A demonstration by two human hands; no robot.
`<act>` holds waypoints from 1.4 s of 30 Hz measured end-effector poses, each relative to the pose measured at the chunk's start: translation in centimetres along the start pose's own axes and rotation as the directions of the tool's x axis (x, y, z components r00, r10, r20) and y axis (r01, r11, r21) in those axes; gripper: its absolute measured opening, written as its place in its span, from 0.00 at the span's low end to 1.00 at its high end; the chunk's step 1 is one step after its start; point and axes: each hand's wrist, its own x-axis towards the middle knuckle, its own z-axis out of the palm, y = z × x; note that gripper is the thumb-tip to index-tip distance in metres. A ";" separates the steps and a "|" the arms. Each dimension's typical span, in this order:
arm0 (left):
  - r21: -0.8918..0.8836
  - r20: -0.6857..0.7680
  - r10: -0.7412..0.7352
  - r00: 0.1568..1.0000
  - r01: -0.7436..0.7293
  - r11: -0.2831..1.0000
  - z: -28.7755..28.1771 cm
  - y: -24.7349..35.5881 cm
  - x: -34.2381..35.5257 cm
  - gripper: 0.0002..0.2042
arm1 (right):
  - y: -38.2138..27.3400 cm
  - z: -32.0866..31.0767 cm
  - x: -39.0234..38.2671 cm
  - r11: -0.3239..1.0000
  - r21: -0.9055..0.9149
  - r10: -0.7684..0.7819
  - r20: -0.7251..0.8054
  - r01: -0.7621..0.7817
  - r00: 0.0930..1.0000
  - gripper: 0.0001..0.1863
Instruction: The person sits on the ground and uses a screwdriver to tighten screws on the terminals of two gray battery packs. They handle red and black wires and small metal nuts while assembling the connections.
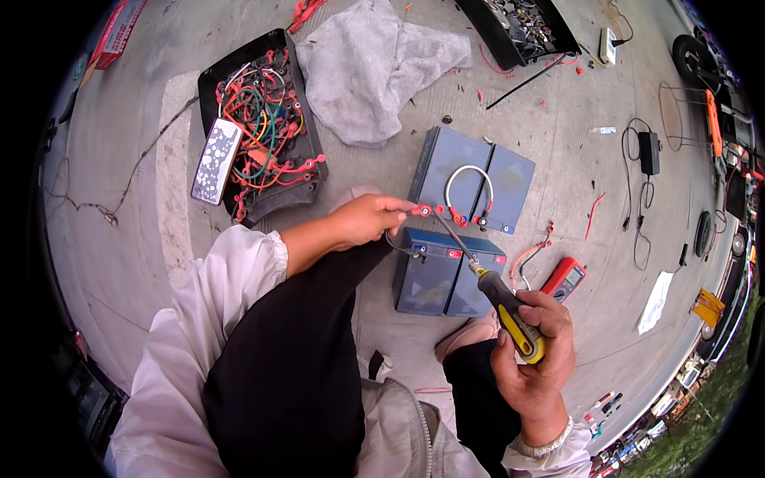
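Several blue-grey batteries [446,279] lie on the concrete between my knees. A white looped cable [468,170] with red terminal caps joins two of them. My left hand [370,219] pinches a red cable connector [422,211] against a battery terminal. My right hand [534,350] grips a yellow-and-black screwdriver [510,311]; its shaft reaches up to the connector my left hand holds.
A black tray [307,139] of tangled coloured wires and a silver box [215,159] sits at the upper left. A grey rag [374,64] lies beside it. A red multimeter [566,279] lies right of the batteries. A black parts box [486,32], a charger [649,151] and loose cables lie farther off.
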 end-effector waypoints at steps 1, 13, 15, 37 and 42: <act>-0.002 0.002 0.001 1.000 -0.001 1.000 -0.1 0.0 0.0 0.15 | 0.1 0.1 0.1 1.000 0.007 0.008 0.005 -0.008 1.000 0.21; -0.001 0.007 0.008 1.000 -0.008 1.000 0.2 -0.2 0.1 0.16 | 0.6 0.2 -0.3 1.000 0.018 0.025 0.002 -0.025 1.000 0.21; -0.016 0.012 0.009 1.000 -0.009 1.000 0.1 -0.4 0.1 0.16 | 0.4 0.1 -0.2 1.000 0.011 0.020 0.010 -0.020 1.000 0.21; 0.079 0.022 0.054 0.998 -0.055 0.995 0.3 -0.1 -0.3 0.17 | 0.0 0.3 0.0 0.860 0.285 0.459 -0.067 -0.423 0.886 0.16; 0.053 0.023 0.022 0.999 -0.023 0.998 0.3 0.1 -0.2 0.17 | 0.0 0.6 -0.1 0.941 0.183 0.301 -0.065 -0.285 0.951 0.18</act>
